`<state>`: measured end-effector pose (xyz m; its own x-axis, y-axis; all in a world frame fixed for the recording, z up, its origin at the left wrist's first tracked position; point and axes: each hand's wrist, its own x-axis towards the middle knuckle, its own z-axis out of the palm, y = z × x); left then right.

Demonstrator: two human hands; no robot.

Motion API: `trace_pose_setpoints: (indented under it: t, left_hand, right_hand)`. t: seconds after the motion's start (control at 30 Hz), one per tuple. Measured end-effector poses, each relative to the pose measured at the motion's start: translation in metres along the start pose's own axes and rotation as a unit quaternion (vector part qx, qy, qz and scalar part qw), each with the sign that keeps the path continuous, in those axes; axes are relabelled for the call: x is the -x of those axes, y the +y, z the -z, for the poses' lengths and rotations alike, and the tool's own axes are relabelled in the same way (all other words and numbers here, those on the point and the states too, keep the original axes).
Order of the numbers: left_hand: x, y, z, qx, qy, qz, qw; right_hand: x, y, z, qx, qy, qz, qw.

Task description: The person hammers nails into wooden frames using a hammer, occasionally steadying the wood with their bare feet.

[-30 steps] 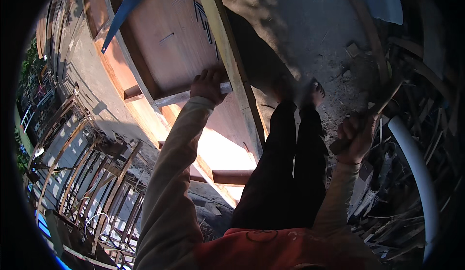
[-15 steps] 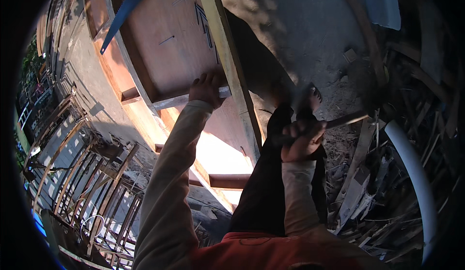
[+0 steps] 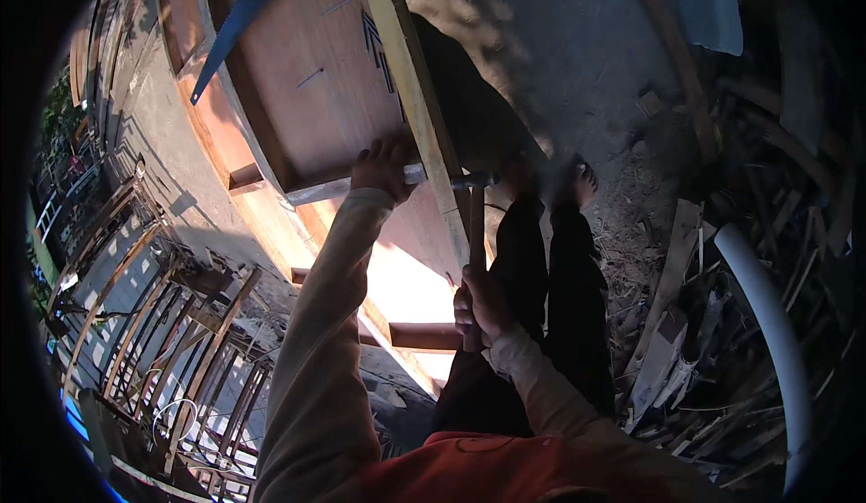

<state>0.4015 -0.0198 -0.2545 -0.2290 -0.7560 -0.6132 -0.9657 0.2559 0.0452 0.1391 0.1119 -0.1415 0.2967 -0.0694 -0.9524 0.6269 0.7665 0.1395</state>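
My left hand point(image 3: 379, 171) is closed round a short wooden crosspiece point(image 3: 320, 193) inside a wooden frame backed with a thin panel point(image 3: 316, 115). In my right hand point(image 3: 485, 304) is a hammer point(image 3: 476, 223), gripped low on its wooden handle. The hammer's head is at the outer face of the frame's long side rail point(image 3: 419, 106), level with the end of the crosspiece. Whether it touches the wood I cannot tell. Several loose nails point(image 3: 373, 43) lie on the panel beside that rail, and single ones lie further in.
A handsaw with a blue blade point(image 3: 233, 34) lies across the frame's far left. To the right are heaped wood scraps point(image 3: 663, 350) and a curved pale pipe point(image 3: 767, 332). My bare feet point(image 3: 577, 183) are on the ground beside the frame. Slatted wooden structures point(image 3: 180, 350) stand at left.
My right hand has swung the hammer leftward, from out over the scraps to the side rail. My left hand keeps its hold on the crosspiece.
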Motion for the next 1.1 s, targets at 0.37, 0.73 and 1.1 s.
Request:
trace_pose_setpoints:
  t: [0.37, 0.73, 1.1]
  left_hand:
    - [-0.025, -0.003, 0.037, 0.051, -0.104, 0.003, 0.993]
    - [-0.107, -0.037, 0.076, 0.317, 0.032, 0.277, 0.907]
    - [-0.115, -0.041, 0.055, 0.233, -0.054, 0.323, 0.916]
  right_hand:
    - [0.092, -0.196, 0.189, 0.101, 0.201, 0.194, 0.955]
    - [0.129, -0.217, 0.133, 0.266, 0.258, 0.053, 0.927]
    - [0.032, -0.128, -0.072, 0.124, -0.036, -0.131, 0.983]
